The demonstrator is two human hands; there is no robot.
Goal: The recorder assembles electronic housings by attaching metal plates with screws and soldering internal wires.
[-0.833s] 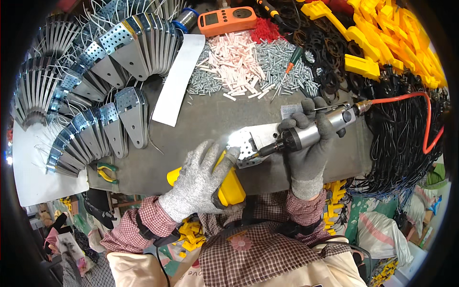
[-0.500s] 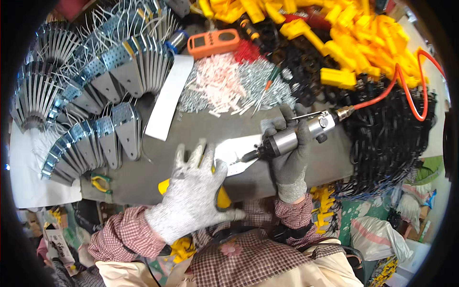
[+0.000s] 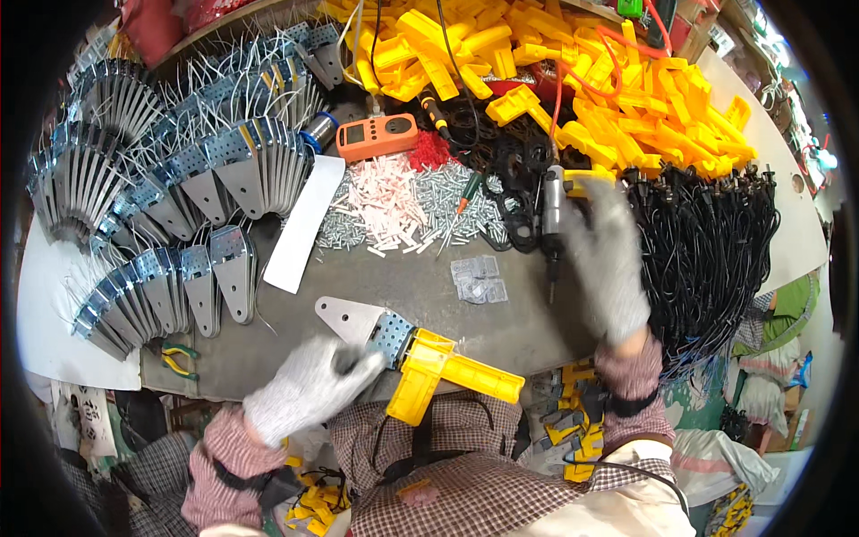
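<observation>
Near the table's front edge lies a flat silver metal blade (image 3: 353,315) with a blue-tinted perforated bracket (image 3: 390,336), joined to a yellow plastic handle housing (image 3: 447,367) that juts over the edge. My left hand (image 3: 309,391), in a pale grey knit glove, is against or just beside the bracket; its fingers are blurred, so their grip is unclear. A silver and black air screwdriver (image 3: 553,215) rests on the table with its bit toward me. Right of it is my gloved right hand (image 3: 610,264), smeared by motion, its fingertips near a yellow part (image 3: 591,182).
Yellow housings (image 3: 644,107) are heaped at the back right, above bundled black cables (image 3: 707,259). White tubes (image 3: 385,201) and screws (image 3: 465,210) lie mid-table by an orange meter (image 3: 378,136). Metal blades (image 3: 233,268) stand in rows at left, near pliers (image 3: 179,360). Small clear pieces (image 3: 479,279) lie mid-table.
My right hand has let go of the air screwdriver, now lying farther back, and has moved right and away from me. My left hand has shifted left; the blade and yellow housing are turned and more exposed.
</observation>
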